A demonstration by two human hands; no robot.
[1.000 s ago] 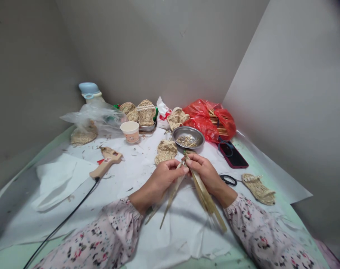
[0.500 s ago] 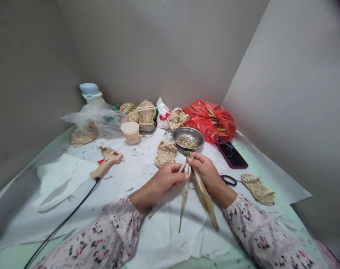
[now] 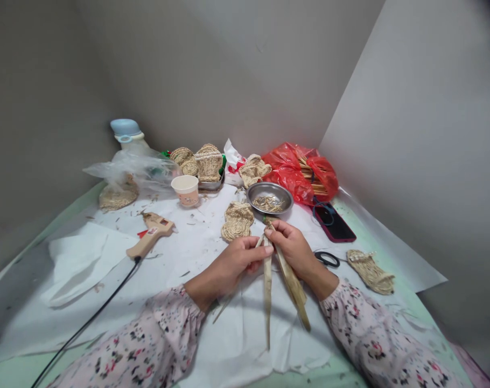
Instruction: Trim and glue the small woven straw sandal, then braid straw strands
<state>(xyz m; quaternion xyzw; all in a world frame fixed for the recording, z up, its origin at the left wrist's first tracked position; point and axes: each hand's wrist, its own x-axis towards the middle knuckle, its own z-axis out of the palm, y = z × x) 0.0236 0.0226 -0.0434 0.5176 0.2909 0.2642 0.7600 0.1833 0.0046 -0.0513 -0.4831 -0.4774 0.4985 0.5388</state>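
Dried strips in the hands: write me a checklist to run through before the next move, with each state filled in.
1. Right hand grips the dried strips near their upper end: ok.
2. Left hand pinches strip material between thumb and fingers: ok.
3. Strips firmly joined at the top: cannot tell, fingers cover much of it.
4. Glue gun clear of both hands: ok, it lies apart, beyond the left forearm. Hot or cold: cannot tell.
5. Black-handled tool well away from the right hand: not ok, it lies right beside the wrist.
6. Metal bowl upright, its clippings contained: ok.
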